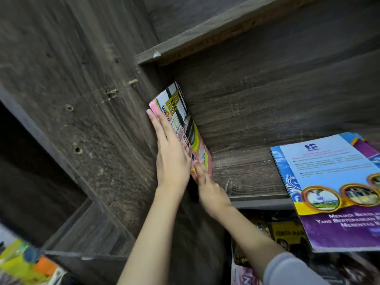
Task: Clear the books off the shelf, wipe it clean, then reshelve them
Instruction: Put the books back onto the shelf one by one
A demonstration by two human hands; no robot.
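A pink book [181, 120] with a picture-covered cover stands upright at the far left of the dark wooden shelf [253, 173], against the side panel. My left hand [170, 155] lies flat with straight fingers along the book's front edge and spine. My right hand [207, 182] touches the book's lower front corner with its fingertips; how they curl is blurred. A stack of flat books [329, 182] with a blue and purple cover lies on the shelf's right side, hanging over the front edge.
The upright side panel [92, 99] stands left of the book. An upper shelf board [205, 36] runs overhead. Below the shelf are more books [287, 233], one yellow and black. Colourful items [24, 262] lie at the bottom left.
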